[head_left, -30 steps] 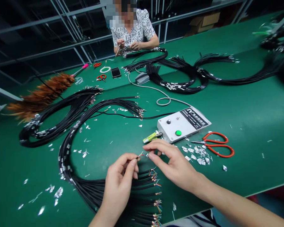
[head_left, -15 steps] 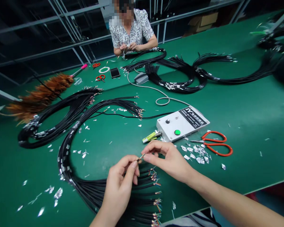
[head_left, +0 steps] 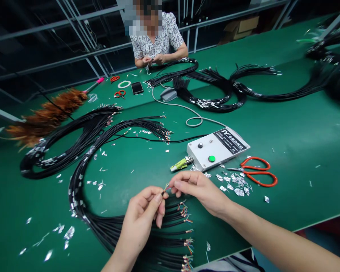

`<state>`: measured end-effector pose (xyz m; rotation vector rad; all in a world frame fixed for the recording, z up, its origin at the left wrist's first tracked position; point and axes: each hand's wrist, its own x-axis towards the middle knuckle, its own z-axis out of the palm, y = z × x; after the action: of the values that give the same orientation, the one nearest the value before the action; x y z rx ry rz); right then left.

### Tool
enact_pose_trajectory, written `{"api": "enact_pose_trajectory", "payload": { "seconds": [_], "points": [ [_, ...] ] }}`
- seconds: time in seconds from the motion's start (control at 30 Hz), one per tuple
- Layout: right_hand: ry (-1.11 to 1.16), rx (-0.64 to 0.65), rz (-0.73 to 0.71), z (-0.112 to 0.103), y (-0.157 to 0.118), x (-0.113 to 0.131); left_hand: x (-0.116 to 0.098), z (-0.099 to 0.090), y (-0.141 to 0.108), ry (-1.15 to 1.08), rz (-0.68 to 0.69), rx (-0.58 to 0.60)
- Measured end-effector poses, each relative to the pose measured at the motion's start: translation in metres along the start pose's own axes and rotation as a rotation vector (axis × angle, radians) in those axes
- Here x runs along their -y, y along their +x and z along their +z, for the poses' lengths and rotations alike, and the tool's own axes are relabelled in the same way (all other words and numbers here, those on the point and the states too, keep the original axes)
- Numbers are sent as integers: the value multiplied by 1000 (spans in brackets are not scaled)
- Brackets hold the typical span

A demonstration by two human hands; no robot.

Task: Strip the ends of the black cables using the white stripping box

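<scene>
Between thumb and fingers, my left hand [head_left: 143, 213] pinches the end of a black cable, whose thin coloured wires [head_left: 166, 187] fan out at the tip. My right hand [head_left: 197, 189] has its thumb and forefinger closed on those wires from the right. Below the hands lies a bundle of black cables [head_left: 104, 226], its stripped ends [head_left: 188, 241] showing coloured wires. Just beyond my right hand is a white control box [head_left: 218, 147] with a green button, and a yellow-green clip [head_left: 181, 164] sits at its left end.
Orange-handled scissors [head_left: 260, 177] lie right of the box beside foil scraps [head_left: 239, 183]. More cable coils [head_left: 65, 151] are at left, near a brown feather duster [head_left: 51, 117]. Across the green table a person [head_left: 158, 41] sits behind further cables, a phone [head_left: 137, 87] and a tape ring.
The wires at the cable tip are now spread apart where they were close together. Both hands have shifted slightly left. Across the table, the person's hands have moved a little.
</scene>
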<state>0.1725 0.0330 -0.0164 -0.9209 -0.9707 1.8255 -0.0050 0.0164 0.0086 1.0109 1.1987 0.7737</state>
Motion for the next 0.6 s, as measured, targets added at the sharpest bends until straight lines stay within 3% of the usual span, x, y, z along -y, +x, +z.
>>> {"api": "enact_pose_trajectory", "payload": {
  "seconds": [0.33, 0.6],
  "points": [
    [51, -5, 28, 3, 3, -4, 1, 0, 0, 6, -11, 20],
    [-125, -51, -23, 7, 2, -10, -2, -4, 1, 41, -41, 65]
  ]
}}
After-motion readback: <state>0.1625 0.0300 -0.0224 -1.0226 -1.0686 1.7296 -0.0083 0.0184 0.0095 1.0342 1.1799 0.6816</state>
